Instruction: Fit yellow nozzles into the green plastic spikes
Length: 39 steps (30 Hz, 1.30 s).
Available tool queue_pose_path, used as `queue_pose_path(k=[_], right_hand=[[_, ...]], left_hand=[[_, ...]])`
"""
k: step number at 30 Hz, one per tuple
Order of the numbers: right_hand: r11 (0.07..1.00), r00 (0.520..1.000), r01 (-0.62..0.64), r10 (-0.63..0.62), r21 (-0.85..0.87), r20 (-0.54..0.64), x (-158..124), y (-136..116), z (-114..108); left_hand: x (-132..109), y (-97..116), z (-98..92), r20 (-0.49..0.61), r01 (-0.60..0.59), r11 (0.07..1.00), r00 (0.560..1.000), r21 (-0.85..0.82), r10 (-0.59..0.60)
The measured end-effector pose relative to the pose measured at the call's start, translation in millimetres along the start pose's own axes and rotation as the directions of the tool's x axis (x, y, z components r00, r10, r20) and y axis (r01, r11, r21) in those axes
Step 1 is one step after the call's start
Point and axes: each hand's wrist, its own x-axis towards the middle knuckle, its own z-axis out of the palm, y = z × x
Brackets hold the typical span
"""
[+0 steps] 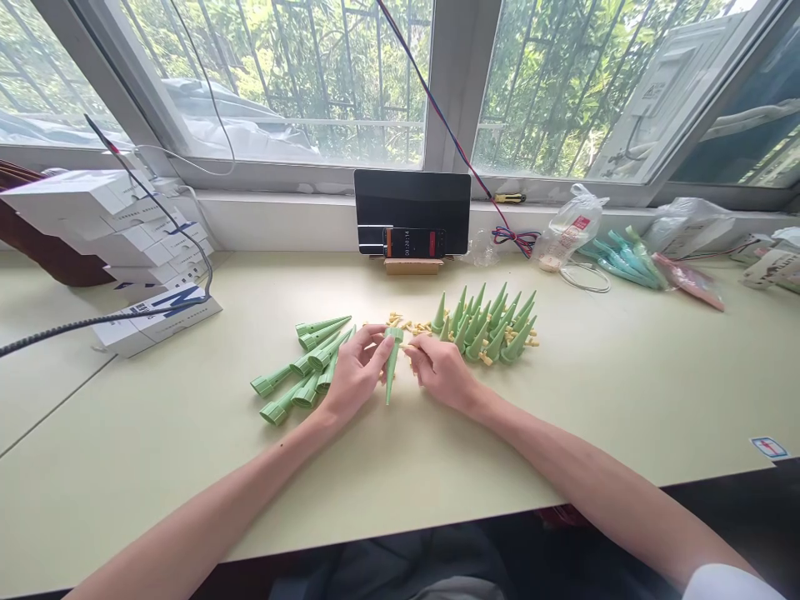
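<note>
My left hand (357,368) is closed on a green plastic watering spike (392,367), its wide collar uppermost and its tip pointing down toward me. Just right of the collar, my right hand (445,372) pinches a small yellow plastic piece (407,347), mostly hidden by the fingers. Beyond both hands lie several loose yellow pieces (395,319). Left of my left hand is a loose pile of green spikes (279,382) lying on their sides. To the right, several spikes (493,325) stand tip up in a close group, with yellow pieces at their bases.
The pale table (400,492) runs up to the windowsill. A phone (415,242) leans on a dark tablet (412,200) at the back. White boxes (156,321) are stacked at left, with a black cable (93,323) across them. Plastic bags (570,229) lie at back right.
</note>
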Motion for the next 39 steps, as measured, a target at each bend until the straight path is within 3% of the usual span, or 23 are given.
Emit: queue_pose_path(k=[10, 20, 26, 34, 39], right_hand=[[0.999, 1.0, 0.005, -0.007, -0.054, -0.027, -1.2, 0.7, 0.1], [0.995, 0.981, 0.051, -0.065, -0.08, -0.185, 1.3, -3.4, -1.5], [0.972, 0.964, 0.15, -0.184, -0.179, -0.193, 1.1, -0.5, -0.7], [0.915, 0.955, 0.27, -0.294, -0.3, -0.035, 0.3, -0.3, -5.6], [0.899, 0.945, 0.309, -0.327, -0.309, -0.007, -0.3, -2.0, -8.3]], left_hand=[[-1.8, 2.9, 0.2, 0.034, -0.08, 0.996, 0.996, 0.049, 0.078], [1.3, -0.7, -0.2, -0.073, -0.062, 0.997, 0.995, 0.042, 0.065], [0.5, 5.4, -0.3, -0.008, 0.022, 0.999, 1.0, -0.025, -0.023], [2.1, 1.8, -4.9, 0.12, 0.198, 0.97, 0.976, -0.139, -0.182], [3.5, 3.4, -4.5, 0.191, 0.272, 0.942, 0.953, -0.198, -0.236]])
